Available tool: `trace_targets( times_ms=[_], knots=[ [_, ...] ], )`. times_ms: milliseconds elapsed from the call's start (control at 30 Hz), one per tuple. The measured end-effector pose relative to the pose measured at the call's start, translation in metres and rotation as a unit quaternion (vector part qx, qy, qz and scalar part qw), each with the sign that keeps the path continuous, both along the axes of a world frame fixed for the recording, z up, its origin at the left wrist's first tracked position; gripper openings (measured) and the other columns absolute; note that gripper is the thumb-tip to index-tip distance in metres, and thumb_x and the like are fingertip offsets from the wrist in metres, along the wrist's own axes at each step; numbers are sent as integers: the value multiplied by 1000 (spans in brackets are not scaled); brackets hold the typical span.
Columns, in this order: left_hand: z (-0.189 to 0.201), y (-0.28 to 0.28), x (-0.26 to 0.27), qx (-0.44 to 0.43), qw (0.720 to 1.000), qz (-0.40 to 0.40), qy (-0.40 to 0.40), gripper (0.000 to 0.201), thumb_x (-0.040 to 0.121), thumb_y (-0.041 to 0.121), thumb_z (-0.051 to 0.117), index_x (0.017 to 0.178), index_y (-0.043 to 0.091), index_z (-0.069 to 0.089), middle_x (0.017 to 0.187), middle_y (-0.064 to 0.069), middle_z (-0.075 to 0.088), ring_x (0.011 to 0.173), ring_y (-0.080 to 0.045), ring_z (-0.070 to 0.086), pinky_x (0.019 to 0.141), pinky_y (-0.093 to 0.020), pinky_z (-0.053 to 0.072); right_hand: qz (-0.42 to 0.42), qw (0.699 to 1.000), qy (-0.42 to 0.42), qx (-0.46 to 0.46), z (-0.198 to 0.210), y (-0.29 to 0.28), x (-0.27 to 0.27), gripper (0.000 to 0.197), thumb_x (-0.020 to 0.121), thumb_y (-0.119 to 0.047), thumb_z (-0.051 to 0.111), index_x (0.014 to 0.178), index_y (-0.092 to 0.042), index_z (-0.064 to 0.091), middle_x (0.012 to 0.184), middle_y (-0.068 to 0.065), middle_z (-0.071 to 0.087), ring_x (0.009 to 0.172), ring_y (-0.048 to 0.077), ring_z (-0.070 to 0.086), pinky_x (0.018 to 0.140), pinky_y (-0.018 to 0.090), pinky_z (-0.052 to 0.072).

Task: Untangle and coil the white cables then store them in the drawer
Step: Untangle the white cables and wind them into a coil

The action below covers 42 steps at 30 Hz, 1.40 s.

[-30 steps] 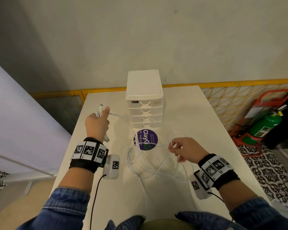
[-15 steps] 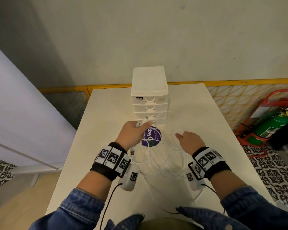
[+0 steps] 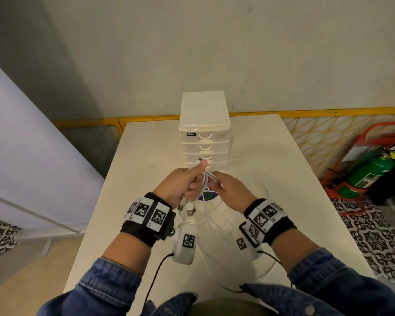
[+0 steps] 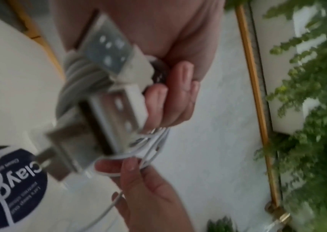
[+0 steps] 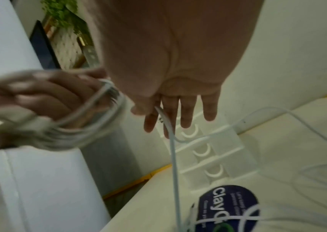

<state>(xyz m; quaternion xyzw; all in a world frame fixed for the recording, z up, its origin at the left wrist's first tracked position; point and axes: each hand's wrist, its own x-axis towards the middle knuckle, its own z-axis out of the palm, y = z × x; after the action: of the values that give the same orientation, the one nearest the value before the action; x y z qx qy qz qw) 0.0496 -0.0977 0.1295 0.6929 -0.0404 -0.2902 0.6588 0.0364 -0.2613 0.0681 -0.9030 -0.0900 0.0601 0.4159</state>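
Note:
My left hand (image 3: 187, 183) grips a bundle of white cables (image 3: 204, 182) looped round its fingers, thumb up over a plug end. Several USB plugs (image 3: 188, 207) hang below the fist; in the left wrist view these USB plugs (image 4: 117, 87) fill the middle, beside the curled fingers (image 4: 170, 97). My right hand (image 3: 226, 187) is close beside it and pinches one white cable (image 5: 171, 141) between thumb and forefinger, the other fingers straight. Loose cable loops (image 3: 217, 221) trail on the table. The white drawer unit (image 3: 204, 133) stands just beyond the hands, all drawers closed.
A round purple sticker (image 5: 228, 207) lies on the white table (image 3: 271, 160) under the cables. A yellow mesh railing (image 3: 328, 133) runs behind the table. A green fire extinguisher (image 3: 367, 174) in a red stand is on the floor at right.
My left hand came from the table's left side to the middle, in front of the drawers. The right hand rose from the table to meet it, and cable now wraps the left fingers.

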Motion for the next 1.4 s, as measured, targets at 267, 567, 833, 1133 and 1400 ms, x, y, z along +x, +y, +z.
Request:
trace_targets(
  times_ms=[267,567,833,1133,1400],
  knots=[
    [5,-2,-15,-90,984,-141,57,45,87,56,41,64,16,41,38,10,27,29,-6,20,39,-21,18,-64,981,-180,47,35,-11,19,18,89,-19,36,87,-15,53,72,4,62,66,20,59,65,30,44],
    [34,20,22,-496,868,12,13,50,91,56,30,72,15,51,40,7,42,32,-2,37,40,-16,27,-46,991,-21,128,-15,24,-5,30,97,-24,40,71,-37,46,56,-6,50,59,18,54,72,40,48],
    [25,24,38,-455,833,311,-55,38,99,44,34,73,18,46,46,8,35,40,-7,33,48,-19,34,67,995,47,-48,-26,20,-12,2,88,-24,56,90,-23,57,88,0,65,80,15,57,76,25,39],
    [-17,16,24,174,927,106,-315,28,96,32,49,78,10,50,56,-9,56,43,-15,49,49,-29,41,65,982,-155,86,5,13,-12,28,91,-4,48,107,-16,67,87,4,69,76,9,56,73,15,42],
    [-5,10,4,105,982,-121,-103,35,80,28,72,64,9,48,43,1,34,35,-12,26,38,-20,21,11,974,-223,-26,8,-24,6,9,84,-14,61,92,-11,64,89,2,66,82,13,54,76,30,46]
  ],
)
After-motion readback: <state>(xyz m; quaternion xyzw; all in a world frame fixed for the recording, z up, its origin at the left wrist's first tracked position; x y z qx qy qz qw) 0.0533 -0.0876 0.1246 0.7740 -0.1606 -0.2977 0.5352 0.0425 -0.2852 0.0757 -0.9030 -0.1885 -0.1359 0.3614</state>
